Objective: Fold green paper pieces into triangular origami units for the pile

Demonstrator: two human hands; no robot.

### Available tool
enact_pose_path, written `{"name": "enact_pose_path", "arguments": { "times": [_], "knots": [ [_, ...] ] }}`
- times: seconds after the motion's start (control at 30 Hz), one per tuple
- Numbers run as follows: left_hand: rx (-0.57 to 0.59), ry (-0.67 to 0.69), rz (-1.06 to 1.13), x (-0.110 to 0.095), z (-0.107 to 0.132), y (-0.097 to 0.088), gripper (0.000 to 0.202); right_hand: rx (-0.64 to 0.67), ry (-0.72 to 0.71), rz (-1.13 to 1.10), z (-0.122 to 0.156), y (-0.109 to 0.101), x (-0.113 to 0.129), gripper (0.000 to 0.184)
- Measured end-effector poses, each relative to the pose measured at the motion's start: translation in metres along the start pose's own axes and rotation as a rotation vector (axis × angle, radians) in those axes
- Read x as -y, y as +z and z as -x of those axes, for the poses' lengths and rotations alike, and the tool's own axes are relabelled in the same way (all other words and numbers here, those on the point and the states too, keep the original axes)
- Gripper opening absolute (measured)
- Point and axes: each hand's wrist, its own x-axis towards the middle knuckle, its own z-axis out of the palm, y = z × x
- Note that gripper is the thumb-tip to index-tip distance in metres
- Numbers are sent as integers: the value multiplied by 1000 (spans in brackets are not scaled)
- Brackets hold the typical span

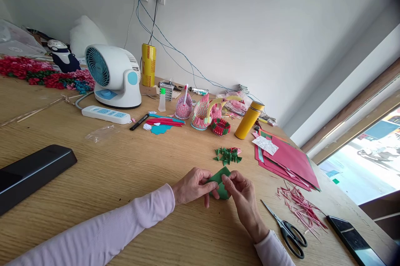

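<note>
My left hand [194,185] and my right hand [242,195] meet over a small piece of green paper [221,180] on the wooden table [131,166]. Both hands pinch the paper with fingertips, folding it between them. Just beyond them lies a small pile of folded green paper triangles [227,155] with a bit of pink among them.
Black-handled scissors [287,230] and thin red paper strips [300,207] lie right of my hands, a phone [354,241] farther right. Red paper sheets [289,160], a yellow flask [249,119], paper swan models [203,114], a fan [114,75], a power strip [105,114] and a black case [29,172] surround.
</note>
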Motion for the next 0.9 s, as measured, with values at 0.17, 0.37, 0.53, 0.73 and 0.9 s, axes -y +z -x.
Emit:
{"name": "enact_pose_path", "arguments": {
  "times": [0.17, 0.37, 0.53, 0.73, 0.9],
  "knots": [
    [7, -27, -9, -1, 0, -1, 30, -137, -11, -124, -5, -8, 1, 24],
    [-268, 77, -81, -6, 0, -4, 33, -36, 38, -150, -6, -14, 6, 25],
    [-140, 55, -185, -1, -1, 1, 34, 120, 48, -60, -1, -5, 4, 27],
    [-83, 49, -211, 4, -2, 2, 37, 103, 49, -31, -5, -5, 5, 27],
    [-16, 24, -176, 2, -2, 2, 38, -175, -41, -63, -9, -16, 9, 24]
  ]
}}
